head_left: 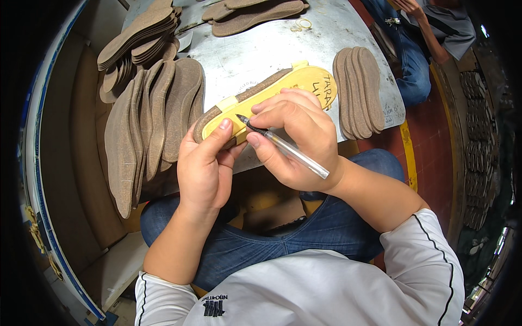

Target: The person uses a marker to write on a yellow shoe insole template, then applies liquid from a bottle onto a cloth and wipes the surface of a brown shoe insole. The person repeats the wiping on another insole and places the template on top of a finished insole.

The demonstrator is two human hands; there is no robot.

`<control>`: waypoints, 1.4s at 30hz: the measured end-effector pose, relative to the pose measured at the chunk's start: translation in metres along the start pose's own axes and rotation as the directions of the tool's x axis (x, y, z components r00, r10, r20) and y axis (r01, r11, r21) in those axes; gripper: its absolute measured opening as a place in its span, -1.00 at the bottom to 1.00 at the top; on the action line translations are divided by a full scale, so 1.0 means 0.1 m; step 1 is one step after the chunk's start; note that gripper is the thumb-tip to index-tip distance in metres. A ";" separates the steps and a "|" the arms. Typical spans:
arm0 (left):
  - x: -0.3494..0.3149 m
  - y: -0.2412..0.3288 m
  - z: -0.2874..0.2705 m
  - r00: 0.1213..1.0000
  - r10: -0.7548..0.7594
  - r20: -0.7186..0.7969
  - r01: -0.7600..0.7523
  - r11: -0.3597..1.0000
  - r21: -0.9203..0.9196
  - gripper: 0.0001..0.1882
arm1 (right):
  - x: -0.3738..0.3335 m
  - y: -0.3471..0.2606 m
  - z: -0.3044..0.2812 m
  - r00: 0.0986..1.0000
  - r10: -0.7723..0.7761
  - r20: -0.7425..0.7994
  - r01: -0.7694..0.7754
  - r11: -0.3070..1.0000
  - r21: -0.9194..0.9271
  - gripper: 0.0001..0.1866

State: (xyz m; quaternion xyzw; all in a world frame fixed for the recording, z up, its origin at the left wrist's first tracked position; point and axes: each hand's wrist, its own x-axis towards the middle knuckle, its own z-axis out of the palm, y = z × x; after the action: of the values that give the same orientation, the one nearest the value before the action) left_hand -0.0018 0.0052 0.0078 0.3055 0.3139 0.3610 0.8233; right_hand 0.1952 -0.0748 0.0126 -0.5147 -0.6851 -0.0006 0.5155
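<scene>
My left hand [204, 168] grips the near left end of a brown cork-like insole [265, 87], its thumb pressed on top. A yellow sole-shaped template [272, 93] lies over the insole, with small tabs folded at its edge and dark handwriting at its far right end. In my right hand [307, 136] is a clear-barrelled pen [296, 154] with a black grip, pinched between thumb and fingers. The pen's dark tip points at the template's surface near my left thumb; whether it touches I cannot tell. My right fingers partly cover the template's middle.
A metal-topped table [228, 62] bears insole stacks at the left [149, 111], far left [136, 41], far side [258, 17] and right [359, 92]. Yellow rubber bands [303, 24] lie near the far stack. Another person [448, 27] sits beyond the table's right side.
</scene>
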 end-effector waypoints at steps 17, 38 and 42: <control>-0.04 0.00 0.07 0.991 0.070 0.116 -0.078 0.994 0.073 -0.51 | 0.17 0.26 -0.26 0.982 -0.074 -0.173 0.041 0.981 -0.188 -0.80; -0.04 -0.01 0.04 0.983 0.108 0.150 -0.129 0.982 0.140 -0.53 | 0.23 0.26 -0.34 0.985 -0.114 -0.128 0.086 0.975 -0.207 -0.85; -0.03 0.02 0.04 0.987 0.093 0.129 -0.106 0.990 0.097 -0.53 | 0.27 0.33 -0.43 0.977 -0.071 -0.199 0.035 0.983 -0.178 -0.85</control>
State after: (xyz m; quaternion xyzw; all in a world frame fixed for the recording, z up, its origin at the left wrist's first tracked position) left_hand -0.0007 0.0029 0.0122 0.3847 0.2649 0.3653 0.8052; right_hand 0.2505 -0.0628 0.0339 -0.5363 -0.6393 -0.1268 0.5362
